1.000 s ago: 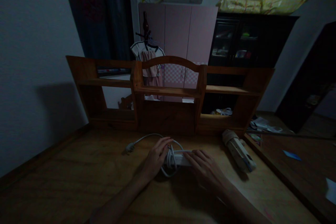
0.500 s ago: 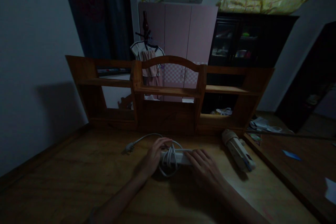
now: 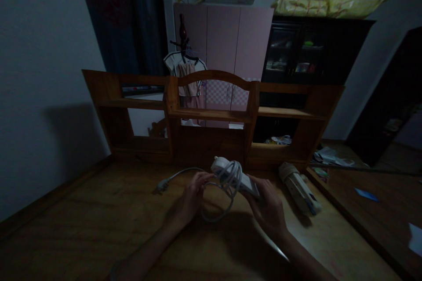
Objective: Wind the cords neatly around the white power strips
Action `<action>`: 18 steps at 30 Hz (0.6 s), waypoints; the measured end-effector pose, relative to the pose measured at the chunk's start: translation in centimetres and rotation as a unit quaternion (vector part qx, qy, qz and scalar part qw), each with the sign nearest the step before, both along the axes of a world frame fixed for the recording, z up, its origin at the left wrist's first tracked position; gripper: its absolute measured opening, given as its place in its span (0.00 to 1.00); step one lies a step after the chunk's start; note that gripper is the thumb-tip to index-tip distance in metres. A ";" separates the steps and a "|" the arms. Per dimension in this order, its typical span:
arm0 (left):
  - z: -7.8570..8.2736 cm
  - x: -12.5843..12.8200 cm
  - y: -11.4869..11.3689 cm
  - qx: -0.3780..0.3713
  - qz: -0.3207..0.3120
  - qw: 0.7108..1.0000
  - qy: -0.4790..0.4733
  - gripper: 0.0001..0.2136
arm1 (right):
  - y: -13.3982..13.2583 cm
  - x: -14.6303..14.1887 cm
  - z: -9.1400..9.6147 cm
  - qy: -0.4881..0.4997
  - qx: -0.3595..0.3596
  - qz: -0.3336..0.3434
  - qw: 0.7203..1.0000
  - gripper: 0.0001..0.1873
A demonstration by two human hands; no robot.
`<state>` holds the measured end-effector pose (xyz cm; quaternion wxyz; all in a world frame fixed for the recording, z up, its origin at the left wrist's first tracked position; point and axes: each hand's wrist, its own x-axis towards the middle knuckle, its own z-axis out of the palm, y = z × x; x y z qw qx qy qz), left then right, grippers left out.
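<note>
A white power strip is tilted above the wooden tabletop, its left end raised. Loops of its grey-white cable are wound around that end, and one loose loop hangs below. My right hand grips the strip's right end, fingers behind and thumb near the front. On the left side, my left hand has its fingertips pinched at the cable beside the strip. From there the cable runs left to a plug lying on the tabletop.
A pale, elongated device with something wrapped around its far end lies at the right. Behind everything stands a wooden shelf unit along the tabletop's back. A raised wooden edge borders the right side; a wall is at left.
The power strip has come up off the tabletop and tilted, with my right hand now gripping its end. My left hand has stayed close to the same spot, at the cable.
</note>
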<state>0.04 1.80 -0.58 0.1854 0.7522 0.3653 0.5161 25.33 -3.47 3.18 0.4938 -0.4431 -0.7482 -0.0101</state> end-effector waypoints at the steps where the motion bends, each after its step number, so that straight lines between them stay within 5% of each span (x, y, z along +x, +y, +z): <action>1: 0.2 0.2 -0.2 -0.001 -0.001 1.000 0.012 0.16 | -0.1 0.1 0.2 0.023 -0.019 0.000 1.000 0.17; 9: 0.6 1.2 -1.4 -0.037 -0.001 0.994 0.099 0.13 | 0.4 0.8 -0.3 0.108 -0.100 0.015 0.989 0.18; 15: 0.4 0.6 -1.1 0.026 0.021 0.985 0.172 0.03 | 0.9 0.7 -1.0 0.068 -0.074 0.010 0.995 0.15; 18: 0.4 0.0 -1.0 0.083 0.013 0.976 0.199 0.08 | 0.9 0.6 -1.0 0.051 -0.056 0.009 0.997 0.15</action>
